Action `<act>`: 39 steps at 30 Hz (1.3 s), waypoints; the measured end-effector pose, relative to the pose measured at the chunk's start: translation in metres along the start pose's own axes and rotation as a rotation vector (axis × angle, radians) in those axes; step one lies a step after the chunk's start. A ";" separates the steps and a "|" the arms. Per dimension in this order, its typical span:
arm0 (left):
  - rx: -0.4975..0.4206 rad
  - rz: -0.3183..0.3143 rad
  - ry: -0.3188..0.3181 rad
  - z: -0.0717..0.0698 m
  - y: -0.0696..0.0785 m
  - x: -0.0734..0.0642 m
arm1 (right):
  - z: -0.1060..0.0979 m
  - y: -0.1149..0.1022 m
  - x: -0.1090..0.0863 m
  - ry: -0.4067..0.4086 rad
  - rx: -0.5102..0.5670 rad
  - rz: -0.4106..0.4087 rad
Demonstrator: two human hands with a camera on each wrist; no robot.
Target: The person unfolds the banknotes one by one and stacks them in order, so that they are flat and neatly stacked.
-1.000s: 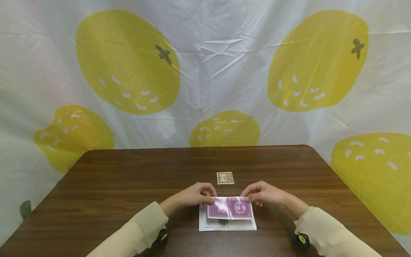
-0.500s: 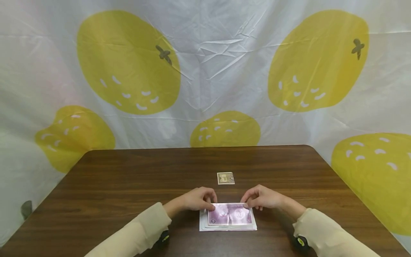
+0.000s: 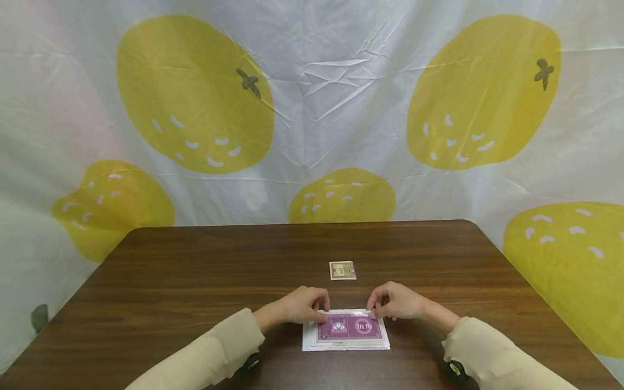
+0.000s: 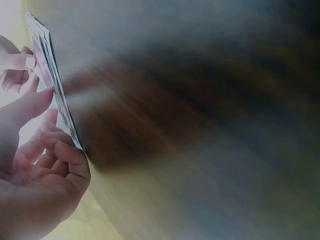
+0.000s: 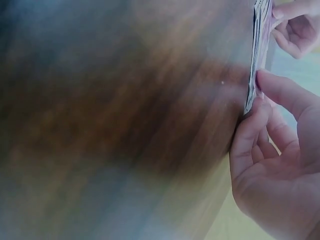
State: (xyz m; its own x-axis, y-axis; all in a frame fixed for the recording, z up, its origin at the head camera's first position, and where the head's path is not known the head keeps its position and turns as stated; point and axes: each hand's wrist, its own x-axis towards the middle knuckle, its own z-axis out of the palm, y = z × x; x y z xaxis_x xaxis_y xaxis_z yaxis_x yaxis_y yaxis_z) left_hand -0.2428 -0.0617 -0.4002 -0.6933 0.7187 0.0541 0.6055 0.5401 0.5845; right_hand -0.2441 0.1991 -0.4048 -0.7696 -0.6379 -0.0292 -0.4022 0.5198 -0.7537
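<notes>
A purple banknote (image 3: pixel 348 327) with a white border lies nearly flat on a stack of larger pale paper notes (image 3: pixel 309 342). At its far left corner, my left hand (image 3: pixel 303 304) pinches it between thumb and fingers. The far right corner is pinched by my right hand (image 3: pixel 401 302) in the same way. From the side, the left wrist view shows the layered edge of the stack (image 4: pixel 56 75) next to the left thumb and curled fingers. In the right wrist view, the thumb and index finger meet at the stack's edge (image 5: pixel 256 50).
Beyond the hands, a small brownish folded banknote (image 3: pixel 343 270) lies on the dark wooden table (image 3: pixel 219 260). A white curtain (image 3: pixel 336 108) with yellow fruit prints hangs behind the table's far edge. Dark wrist cameras sit under both sleeves.
The purple banknote has come down towards me, from raised above the stack to nearly flat on it. Both hands have moved slightly nearer with it, keeping their pinch.
</notes>
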 end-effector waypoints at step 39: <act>0.086 -0.218 0.240 -0.019 -0.026 0.055 | -0.038 0.023 0.054 0.222 0.203 0.181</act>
State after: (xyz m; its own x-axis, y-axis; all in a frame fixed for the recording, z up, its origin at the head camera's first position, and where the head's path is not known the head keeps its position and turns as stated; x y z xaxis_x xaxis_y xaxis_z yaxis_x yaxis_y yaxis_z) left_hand -0.3042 -0.0443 -0.3970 -0.8763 0.4638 0.1299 0.4561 0.7123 0.5334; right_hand -0.3138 0.1983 -0.3991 -0.9174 -0.3951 -0.0477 -0.1596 0.4750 -0.8654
